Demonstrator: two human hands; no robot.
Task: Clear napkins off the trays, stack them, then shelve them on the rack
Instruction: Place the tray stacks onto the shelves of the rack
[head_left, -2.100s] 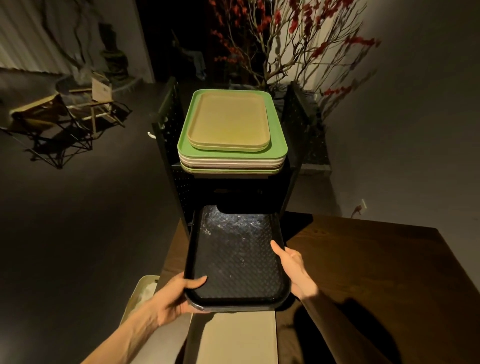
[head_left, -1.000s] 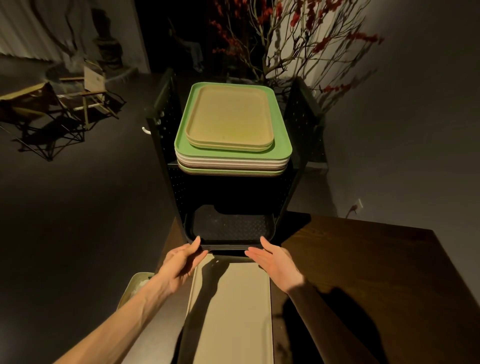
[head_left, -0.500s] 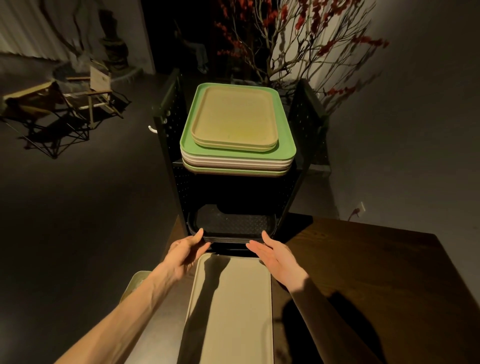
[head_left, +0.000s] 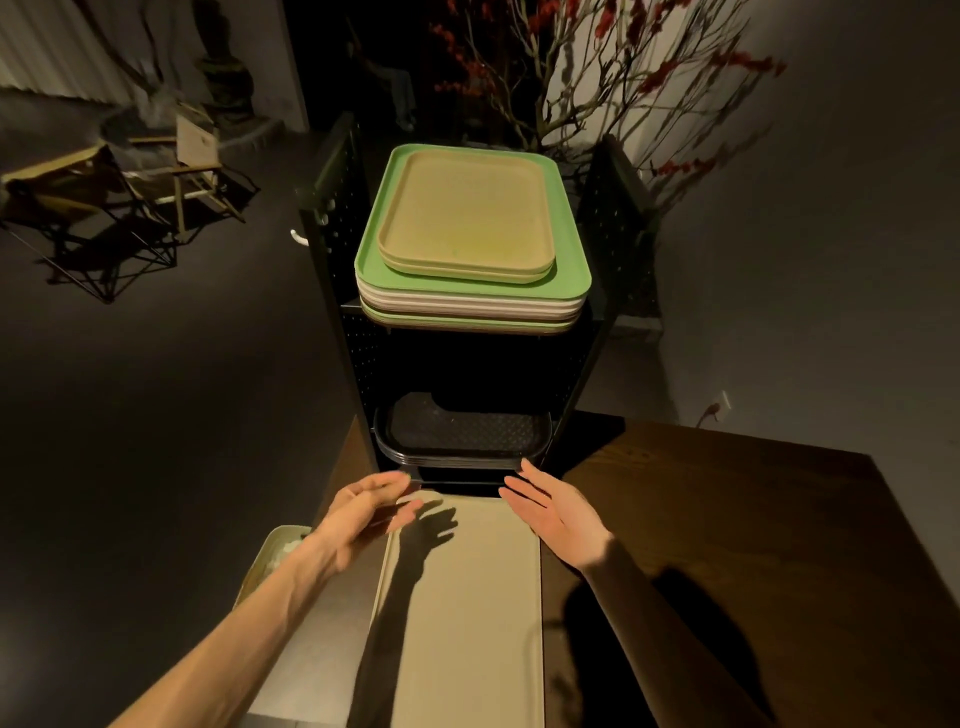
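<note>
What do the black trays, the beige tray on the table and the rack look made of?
Black trays: likely moulded plastic, with a textured diamond-pattern surface. Beige tray: probably matte plastic, smooth with a rounded rim. Rack: apparently dark painted metal, its side panels perforated with rows of holes.

Between the stack of black trays (head_left: 462, 441) on the lower shelf and the upper shelf's tray pile (head_left: 470, 306) the black rack (head_left: 343, 291) stands open and dark, seemingly unobstructed. Perforated side panels wall it left and right. A beige tray (head_left: 467, 597) covers the table (head_left: 753, 545) before it.
</note>
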